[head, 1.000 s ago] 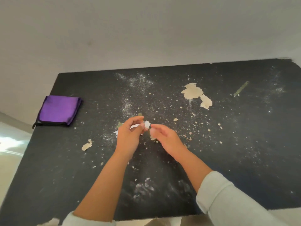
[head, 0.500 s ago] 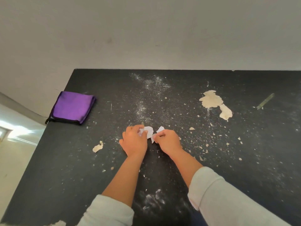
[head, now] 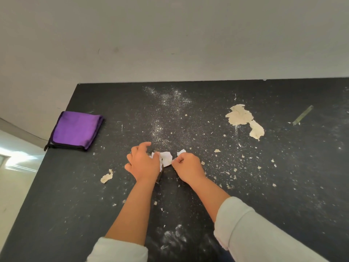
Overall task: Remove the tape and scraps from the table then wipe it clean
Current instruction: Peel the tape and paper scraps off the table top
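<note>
Both my hands are low on the black table (head: 75, 195), near its middle. My left hand (head: 144, 163) rests on the surface with its fingers spread and curled, its thumb side against a white paper scrap (head: 166, 158). My right hand (head: 188, 167) is a fist that pinches a second white scrap (head: 181, 152) at its top. A large beige torn patch (head: 243, 120) lies at the right rear, and a small beige scrap (head: 107, 177) lies left of my left hand. A thin strip of tape (head: 302, 115) lies at the far right. White powder and tiny flecks cover the tabletop.
A folded purple cloth (head: 75, 130) with a black hem sits at the table's left edge, overhanging it slightly. A plain grey wall (head: 170, 44) runs directly behind the table. The floor drops away on the left.
Both hands came down from just above the table onto its surface, still holding the white scraps. The left fingers have spread out. The camera tilted up toward the wall.
</note>
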